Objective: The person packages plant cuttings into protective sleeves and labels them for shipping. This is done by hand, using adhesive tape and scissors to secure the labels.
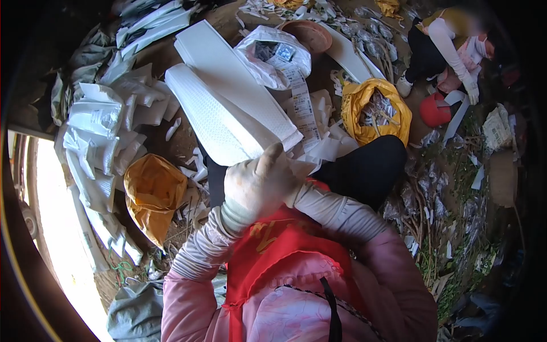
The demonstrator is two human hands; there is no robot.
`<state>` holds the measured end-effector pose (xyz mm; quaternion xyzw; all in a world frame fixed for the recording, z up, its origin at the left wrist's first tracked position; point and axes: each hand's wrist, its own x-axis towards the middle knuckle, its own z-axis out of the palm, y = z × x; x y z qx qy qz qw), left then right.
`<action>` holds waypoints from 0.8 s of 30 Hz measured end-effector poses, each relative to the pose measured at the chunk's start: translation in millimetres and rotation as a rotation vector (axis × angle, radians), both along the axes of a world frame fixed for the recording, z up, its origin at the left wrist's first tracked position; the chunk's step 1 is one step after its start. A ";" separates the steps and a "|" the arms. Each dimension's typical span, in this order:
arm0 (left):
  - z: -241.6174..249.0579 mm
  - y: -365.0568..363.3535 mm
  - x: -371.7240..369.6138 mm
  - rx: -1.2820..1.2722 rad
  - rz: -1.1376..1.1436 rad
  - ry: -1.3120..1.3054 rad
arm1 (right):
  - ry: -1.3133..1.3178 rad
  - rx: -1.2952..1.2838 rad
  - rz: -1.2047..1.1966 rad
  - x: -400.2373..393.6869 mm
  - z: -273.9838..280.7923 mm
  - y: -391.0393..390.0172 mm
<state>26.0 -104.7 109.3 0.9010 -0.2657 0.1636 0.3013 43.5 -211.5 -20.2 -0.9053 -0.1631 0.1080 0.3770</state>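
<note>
My left hand [248, 185], in a pale work glove, is closed above my lap with the thumb pointing up. It overlaps the lower end of a white textured sheet [213, 117], and what its fingers hold is hidden. Behind it and pressed close is my right hand [292, 181], smeared by motion, with its fingers mostly covered. The textured sheet lies slanted across a stack of flat white sheets [239, 65] in front of me. Just beyond my hands, a long printed label strip [303, 108] hangs from a white sack [273, 43] with small blue-and-clear packets inside.
A yellow sack [376, 108] with thin scraps stands at right, another yellow sack [154, 188] at left. White plastic pouches [97, 137] are piled on the left. A crouching person [447, 51] reaches near a red bucket [435, 110]. A brown basin [307, 36] sits ahead.
</note>
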 end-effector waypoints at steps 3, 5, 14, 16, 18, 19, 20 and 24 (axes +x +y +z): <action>8.6 22.1 -4.4 0.016 0.067 0.013 | 0.092 0.163 0.001 2.5 5.0 5.9; 6.3 39.9 0.2 0.142 0.014 -0.002 | 0.111 0.210 0.005 10.5 7.3 11.9; -67.7 94.0 -13.1 0.534 0.054 -0.138 | -0.025 0.225 0.135 100.0 -82.1 47.5; -88.2 86.0 -11.2 0.448 0.155 -0.196 | 0.641 0.930 -0.094 99.4 -37.8 45.8; -97.0 75.1 -6.5 0.287 0.213 -0.225 | 0.541 0.491 -0.125 88.9 19.8 38.9; -93.8 71.6 -3.0 0.241 0.211 -0.302 | 0.582 0.432 -0.091 85.1 41.7 29.7; -86.2 70.9 1.2 0.231 0.178 -0.328 | 0.623 0.372 -0.054 82.8 49.6 22.1; -57.9 84.4 19.7 0.408 0.130 -0.196 | 0.360 0.377 0.216 100.7 -50.4 4.0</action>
